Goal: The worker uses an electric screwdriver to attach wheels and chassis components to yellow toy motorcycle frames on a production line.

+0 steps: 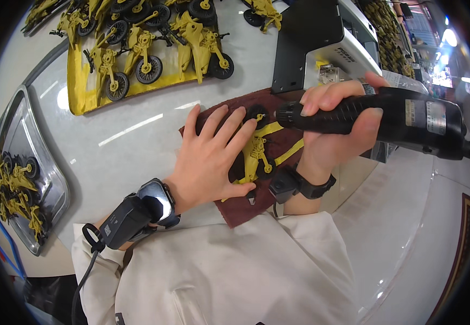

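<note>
On a brown cloth [237,211] lies a yellow toy motorcycle [254,157] with black wheels. My left hand [205,157] rests over its left side, fingers spread and stretched, fingertips by the upper wheel and thumb at the lower end. My right hand [335,122] is wrapped round a black electric screwdriver [408,116], held nearly level with its nose pointing left. The nose is close to the upper wheel; whether the bit touches a screw there I cannot tell. Part of the toy is hidden under my left fingers.
A yellow-lined tray [91,103] holding several toy motorcycles stands at the far left. One more motorcycle [264,13] lies at the far edge. A metal tray [56,179] with more of them is at left. A black-and-white machine [338,54] stands beyond my right hand.
</note>
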### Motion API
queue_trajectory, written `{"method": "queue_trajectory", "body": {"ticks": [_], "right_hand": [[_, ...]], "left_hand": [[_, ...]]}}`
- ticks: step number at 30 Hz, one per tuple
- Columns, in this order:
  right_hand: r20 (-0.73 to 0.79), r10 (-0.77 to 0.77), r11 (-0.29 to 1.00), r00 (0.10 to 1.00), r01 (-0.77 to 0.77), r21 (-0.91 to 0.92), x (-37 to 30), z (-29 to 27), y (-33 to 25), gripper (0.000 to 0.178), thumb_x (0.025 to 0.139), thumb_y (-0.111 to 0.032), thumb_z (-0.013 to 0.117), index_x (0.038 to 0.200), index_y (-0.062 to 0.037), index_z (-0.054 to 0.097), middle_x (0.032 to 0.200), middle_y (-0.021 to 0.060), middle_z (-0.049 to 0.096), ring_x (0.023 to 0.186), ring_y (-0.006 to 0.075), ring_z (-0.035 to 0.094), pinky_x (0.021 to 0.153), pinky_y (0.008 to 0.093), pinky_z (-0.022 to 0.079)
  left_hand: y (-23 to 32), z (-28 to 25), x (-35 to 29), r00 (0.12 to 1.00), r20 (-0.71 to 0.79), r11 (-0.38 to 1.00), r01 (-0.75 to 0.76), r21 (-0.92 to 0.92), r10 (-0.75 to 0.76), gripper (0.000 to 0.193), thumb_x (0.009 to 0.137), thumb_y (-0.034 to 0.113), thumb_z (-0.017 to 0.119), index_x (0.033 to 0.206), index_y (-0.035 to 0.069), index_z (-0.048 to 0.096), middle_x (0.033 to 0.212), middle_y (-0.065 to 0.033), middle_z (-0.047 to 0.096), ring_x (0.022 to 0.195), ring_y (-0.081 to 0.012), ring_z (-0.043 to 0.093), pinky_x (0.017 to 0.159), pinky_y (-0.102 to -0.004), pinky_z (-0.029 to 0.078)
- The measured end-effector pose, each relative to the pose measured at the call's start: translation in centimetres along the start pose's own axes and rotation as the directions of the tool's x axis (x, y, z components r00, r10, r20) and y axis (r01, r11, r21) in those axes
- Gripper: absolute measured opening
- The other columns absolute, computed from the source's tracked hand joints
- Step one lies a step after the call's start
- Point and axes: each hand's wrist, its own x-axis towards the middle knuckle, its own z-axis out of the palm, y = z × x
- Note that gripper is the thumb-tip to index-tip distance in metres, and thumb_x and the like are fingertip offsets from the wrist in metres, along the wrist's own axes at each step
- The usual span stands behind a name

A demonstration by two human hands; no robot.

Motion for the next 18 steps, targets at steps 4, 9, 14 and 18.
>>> {"method": "queue_trajectory", "body": {"ticks": [4, 9, 14, 18], "right_hand": [[-0.048, -0.006, 0.997, 0.999, 0.009, 0.071, -0.1, -0.3, -0.2, 0.061, 0.090, -0.054, 0.047, 0.126, -0.0065, 0.034, 0.068, 0.0084, 0.053, 0.049, 0.0217, 0.050, 0.051, 0.0386, 0.043], [-0.035, -0.004, 0.985, 0.999, 0.010, 0.175, 0.3, -0.1, -0.4, 0.069, 0.085, -0.048, 0.064, 0.122, -0.0008, 0.028, 0.070, 0.0127, 0.055, 0.051, 0.0233, 0.055, 0.053, 0.0355, 0.050], [0.011, 0.035, 0.999, 0.999, -0.035, -0.003, 0.5, 0.6, 0.4, 0.056, 0.089, -0.051, 0.053, 0.123, -0.0088, 0.037, 0.070, 0.0082, 0.053, 0.051, 0.0210, 0.050, 0.054, 0.0378, 0.042], [0.097, 0.042, 0.999, 0.994, -0.045, 0.029, 0.5, 0.5, 0.9, 0.052, 0.089, -0.048, 0.055, 0.121, -0.0094, 0.039, 0.070, 0.0078, 0.053, 0.052, 0.0204, 0.050, 0.053, 0.0362, 0.043]], "left_hand": [[-0.3, 0.1, 0.3, 1.000, -0.002, 1.000, -0.014, -0.016, 0.014, 0.094, 0.056, 0.054, 0.074, 0.134, 0.011, 0.043, 0.136, -0.0129, 0.042, 0.126, -0.0345, 0.037, 0.105, -0.0591, 0.019], [-0.4, 0.2, 0.5, 1.000, 0.014, 0.999, 0.006, -0.035, -0.005, 0.093, 0.056, 0.052, 0.075, 0.133, 0.011, 0.043, 0.136, -0.0127, 0.041, 0.126, -0.0347, 0.036, 0.105, -0.0590, 0.019], [-0.3, 0.1, 0.7, 1.000, 0.027, 0.999, 0.015, -0.035, -0.014, 0.094, 0.055, 0.051, 0.076, 0.133, 0.011, 0.043, 0.136, -0.0125, 0.041, 0.126, -0.0345, 0.036, 0.105, -0.0587, 0.019], [-0.1, 0.1, 0.7, 1.000, 0.024, 1.000, 0.021, -0.023, -0.020, 0.096, 0.053, 0.051, 0.076, 0.134, 0.011, 0.043, 0.137, -0.0121, 0.041, 0.126, -0.0340, 0.036, 0.105, -0.0585, 0.018]]}}
